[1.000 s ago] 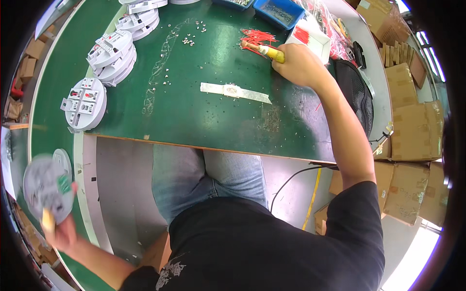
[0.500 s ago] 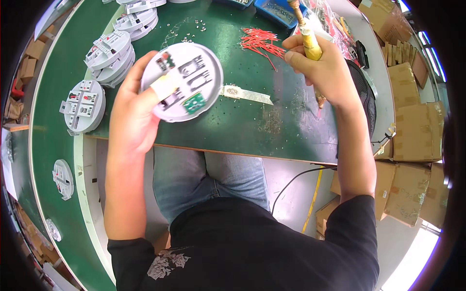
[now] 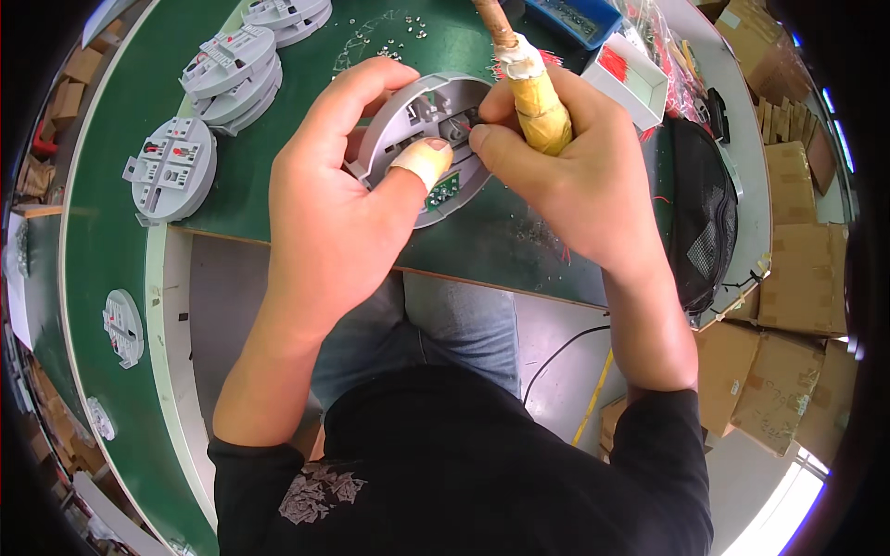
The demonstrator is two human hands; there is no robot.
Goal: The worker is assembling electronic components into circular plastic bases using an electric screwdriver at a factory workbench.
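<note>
My left hand (image 3: 343, 176) grips a round grey plastic housing (image 3: 378, 139), which is tilted on edge with its inner side toward my right hand. A small green circuit board (image 3: 445, 192) sits inside it. The left thumb, wrapped in a pale yellow cover, presses on the inside. My right hand (image 3: 565, 157) is closed around a rod-shaped tool (image 3: 542, 107) wrapped in yellow and white tape, its brown end pointing up and away. The right thumb and forefinger come together at the housing's inner parts. Something small and reddish shows at those fingertips; I cannot make out what.
Similar grey housings (image 3: 171, 171) stand stacked along the left of the green table (image 3: 371, 243). Small metal bits lie at the back. Blue bins (image 3: 579, 20), a white box of red wires (image 3: 640, 88) and a black mesh item (image 3: 702, 218) are on the right. Cardboard boxes (image 3: 802, 278) stand beyond.
My left hand has moved right with the housing and tilted it. My right hand has come left to meet it, still holding the tool. The white box of red wires now shows.
</note>
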